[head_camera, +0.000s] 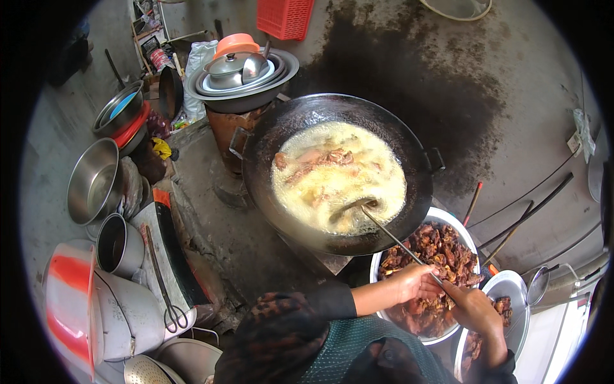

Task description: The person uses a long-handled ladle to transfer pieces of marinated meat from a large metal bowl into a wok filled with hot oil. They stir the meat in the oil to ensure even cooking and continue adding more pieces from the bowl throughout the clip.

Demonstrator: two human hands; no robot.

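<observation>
My left hand [416,283] grips the long metal handle of a ladle or skimmer [397,241] partway down. Closer to its upper end, my right hand [472,307] is closed around the same handle. The tool's head dips into foaming, bubbling oil [312,211] in a large black wok [266,192]; its exact shape is hidden by the foam. Brown pieces of meat [336,157] show at the oil's surface, others lie partly under it. Below both hands stands a white-rimmed basin [374,273] heaped with dark browned meat pieces [434,249].
Another metal basin [515,288] with some meat and a wire strainer [538,286] are at right. Stacked basins with a lidded pot [230,72] stand behind the wok's left side. Along the left are a steel bowl [96,182], a pot [120,247] and long scissor-handled tongs [160,273].
</observation>
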